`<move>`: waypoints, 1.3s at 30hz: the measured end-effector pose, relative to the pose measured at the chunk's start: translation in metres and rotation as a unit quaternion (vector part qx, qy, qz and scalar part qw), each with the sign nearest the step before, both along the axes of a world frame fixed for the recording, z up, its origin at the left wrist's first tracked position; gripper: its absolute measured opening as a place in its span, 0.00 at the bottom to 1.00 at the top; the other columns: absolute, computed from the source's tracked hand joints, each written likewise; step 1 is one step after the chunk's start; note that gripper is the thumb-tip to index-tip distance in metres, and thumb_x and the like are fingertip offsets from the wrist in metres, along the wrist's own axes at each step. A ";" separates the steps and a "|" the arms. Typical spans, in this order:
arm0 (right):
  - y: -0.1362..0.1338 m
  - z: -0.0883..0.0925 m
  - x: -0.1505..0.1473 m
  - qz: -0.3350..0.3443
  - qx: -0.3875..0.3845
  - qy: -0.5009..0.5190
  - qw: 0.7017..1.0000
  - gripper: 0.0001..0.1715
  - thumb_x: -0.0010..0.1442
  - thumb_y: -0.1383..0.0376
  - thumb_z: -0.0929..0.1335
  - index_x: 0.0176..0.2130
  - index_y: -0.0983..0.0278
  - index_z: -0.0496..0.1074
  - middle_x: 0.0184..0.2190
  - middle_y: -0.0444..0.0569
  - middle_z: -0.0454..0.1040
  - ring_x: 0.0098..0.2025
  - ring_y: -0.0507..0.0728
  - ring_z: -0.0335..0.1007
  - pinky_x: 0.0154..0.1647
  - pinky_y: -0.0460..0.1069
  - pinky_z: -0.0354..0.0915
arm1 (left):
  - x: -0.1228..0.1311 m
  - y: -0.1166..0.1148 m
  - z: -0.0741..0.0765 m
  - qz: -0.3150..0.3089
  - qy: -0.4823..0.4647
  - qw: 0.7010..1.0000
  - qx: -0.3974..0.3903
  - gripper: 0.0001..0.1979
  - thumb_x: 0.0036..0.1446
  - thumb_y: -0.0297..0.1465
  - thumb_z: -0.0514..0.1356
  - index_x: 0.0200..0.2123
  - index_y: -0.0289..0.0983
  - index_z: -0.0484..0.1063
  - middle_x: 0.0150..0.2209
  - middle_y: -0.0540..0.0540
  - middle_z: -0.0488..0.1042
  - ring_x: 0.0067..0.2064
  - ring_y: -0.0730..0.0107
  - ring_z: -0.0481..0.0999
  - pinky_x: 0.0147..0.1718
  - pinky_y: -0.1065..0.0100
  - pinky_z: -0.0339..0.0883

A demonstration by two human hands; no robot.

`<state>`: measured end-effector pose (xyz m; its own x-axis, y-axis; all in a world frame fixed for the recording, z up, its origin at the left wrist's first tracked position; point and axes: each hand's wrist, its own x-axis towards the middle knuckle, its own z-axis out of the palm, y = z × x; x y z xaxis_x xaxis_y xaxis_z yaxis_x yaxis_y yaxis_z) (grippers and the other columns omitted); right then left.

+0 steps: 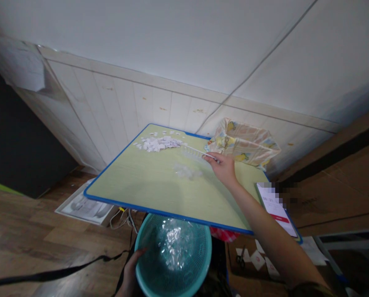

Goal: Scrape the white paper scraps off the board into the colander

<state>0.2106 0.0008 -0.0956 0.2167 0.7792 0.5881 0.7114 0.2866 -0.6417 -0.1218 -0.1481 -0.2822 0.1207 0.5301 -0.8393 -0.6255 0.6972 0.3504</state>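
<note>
My right hand (223, 167) reaches over the table, its fingers closed on one end of a thin white strip (197, 150) with a clear, ridged part along its lower side. I cannot make out its exact kind. The strip's far end lies close to a heap of small white paper pieces (158, 143). Nearer to me on the tabletop is a small pile of clear plastic bits (187, 171). Below the front edge, my left hand (131, 268) grips the left rim of a teal plastic basket (199, 270). Shiny clear plastic pieces (173, 243) lie inside the basket.
The pale green table (135, 181) has a blue edge and stands against the wall. A patterned cloth-covered box (249, 144) sits at its back right. A device with a lit screen (275, 210) lies at the right edge. Cards (258, 260) and scissors (240, 259) are below.
</note>
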 end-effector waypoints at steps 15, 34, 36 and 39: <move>-0.092 0.010 0.010 -0.194 0.042 -0.166 0.966 0.15 0.65 0.57 0.67 0.43 0.60 0.81 0.36 0.51 0.84 0.30 0.59 0.80 0.32 0.50 0.71 | 0.005 0.000 0.028 0.019 -0.004 1.000 -0.018 0.05 0.47 0.22 0.63 0.20 0.29 0.76 0.17 0.44 0.72 0.18 0.66 0.70 0.19 0.70 0.68; -0.181 0.006 -0.018 -0.100 0.039 -0.217 0.970 0.12 0.64 0.62 0.69 0.45 0.47 0.79 0.34 0.39 0.84 0.25 0.56 0.80 0.25 0.50 0.72 | -0.001 -0.004 0.059 0.013 0.025 1.000 -0.010 0.06 0.57 0.25 0.59 0.31 0.29 0.76 0.26 0.40 0.78 0.26 0.60 0.78 0.33 0.62 0.77; -0.187 0.008 -0.021 -0.097 0.035 -0.213 0.972 0.12 0.64 0.62 0.69 0.46 0.46 0.78 0.35 0.39 0.84 0.25 0.57 0.80 0.25 0.50 0.72 | 0.001 -0.003 0.071 0.027 0.038 0.999 -0.008 0.07 0.58 0.25 0.59 0.32 0.28 0.75 0.27 0.39 0.79 0.27 0.59 0.79 0.33 0.61 0.77; -0.192 0.012 -0.018 -0.125 0.044 -0.213 0.968 0.12 0.64 0.62 0.69 0.46 0.48 0.79 0.34 0.41 0.84 0.27 0.58 0.81 0.27 0.50 0.74 | 0.005 -0.001 0.088 0.017 0.057 0.998 -0.013 0.06 0.59 0.25 0.59 0.34 0.27 0.75 0.27 0.38 0.79 0.29 0.55 0.80 0.38 0.56 0.77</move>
<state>0.1921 -0.1916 -0.0840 0.1151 0.6766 0.7273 0.9605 0.1110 -0.2553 -0.1172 -0.1490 -0.1938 0.0066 0.5106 -0.8598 -0.6054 0.6864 0.4030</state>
